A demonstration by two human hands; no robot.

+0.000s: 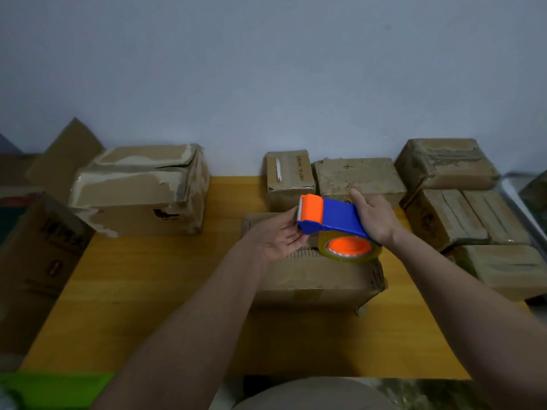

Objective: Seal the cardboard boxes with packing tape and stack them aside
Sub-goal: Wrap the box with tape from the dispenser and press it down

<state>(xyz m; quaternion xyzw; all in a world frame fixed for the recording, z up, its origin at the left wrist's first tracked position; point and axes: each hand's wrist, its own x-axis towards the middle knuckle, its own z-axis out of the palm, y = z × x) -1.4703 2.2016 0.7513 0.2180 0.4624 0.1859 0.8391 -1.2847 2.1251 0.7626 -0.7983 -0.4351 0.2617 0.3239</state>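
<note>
Blue-and-orange plastic tape dispenser [331, 220] gripped by right hand [373, 216], left hand [276, 236] fingers relaxed, touching its orange nose, brown cardboard box [313, 279] beneath, larger worn carton [142, 190] at ten o'clock

One view only — the head camera is looking forward and down from the person's own height, sitting close over the table [154, 291]. It is facing the far wall [266, 69], which is filling the upper part of the picture. The wide lens is bending the edges, so boxes at far left and right are leaning outward. Both forearms are reaching in from the near edge toward the middle, where the hands are meeting — near enough to be showing fingers plainly. No second view is sharing the scene.
</note>
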